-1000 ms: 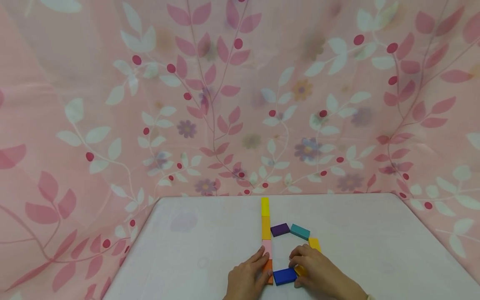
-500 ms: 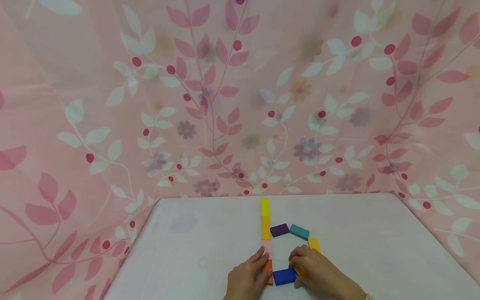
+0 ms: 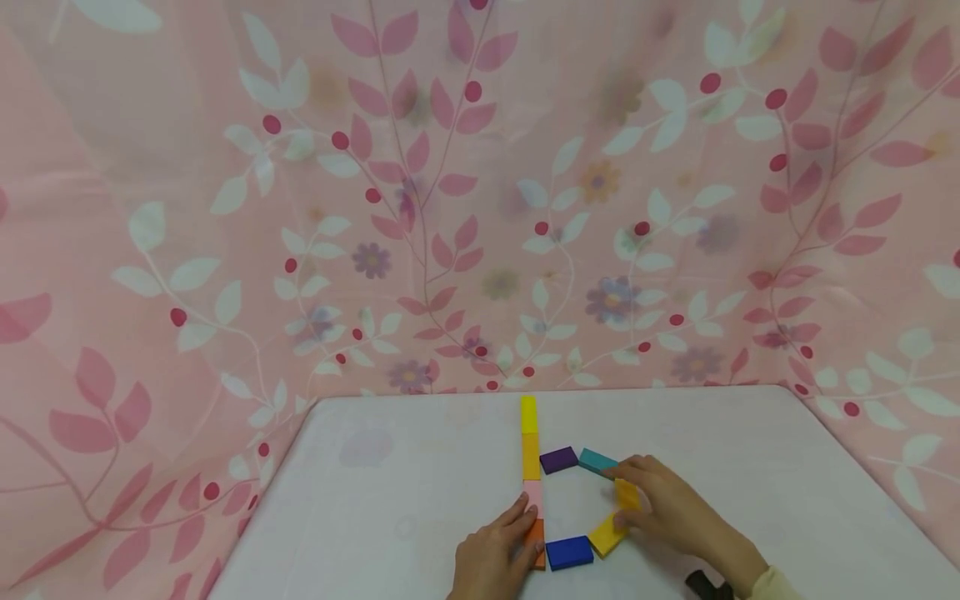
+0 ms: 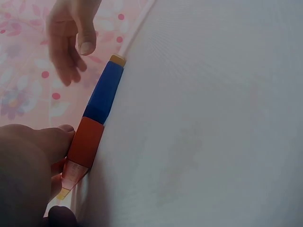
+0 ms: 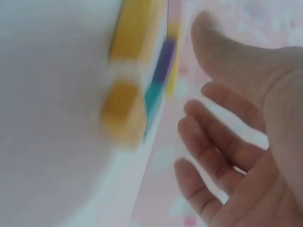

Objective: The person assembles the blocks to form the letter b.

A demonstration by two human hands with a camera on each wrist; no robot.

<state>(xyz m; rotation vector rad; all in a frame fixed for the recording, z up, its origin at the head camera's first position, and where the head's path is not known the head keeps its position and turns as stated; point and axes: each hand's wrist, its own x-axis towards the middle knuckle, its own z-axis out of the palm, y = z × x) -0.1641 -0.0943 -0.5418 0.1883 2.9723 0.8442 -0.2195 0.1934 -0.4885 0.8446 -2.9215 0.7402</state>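
Note:
My left hand (image 3: 495, 550) rests on the pink block (image 3: 532, 488) and the orange block (image 3: 537, 532), which lie end to end in a straight row. Next to the orange one is a blue block (image 3: 570, 552), then a yellow block (image 3: 606, 538) set at a slant. Over the right side of the curve my right hand (image 3: 671, 508) hovers with fingers spread, near a second yellow block (image 3: 626, 495). The right wrist view shows that hand's fingers loosely bent and apart from the blurred blocks, holding nothing. The left wrist view shows the left thumb against the orange block (image 4: 85, 142).
Purple (image 3: 558, 460) and teal (image 3: 595, 460) blocks form the curve's far side. Amber (image 3: 531, 456) and bright yellow (image 3: 529, 414) blocks extend the row away from me. All lie on a white-covered table (image 3: 390, 492), with a pink floral curtain (image 3: 480, 250) behind.
My right hand has let go of the slanted yellow block beside the blue one and moved right and farther out, over the other yellow block. The left hand stays put.

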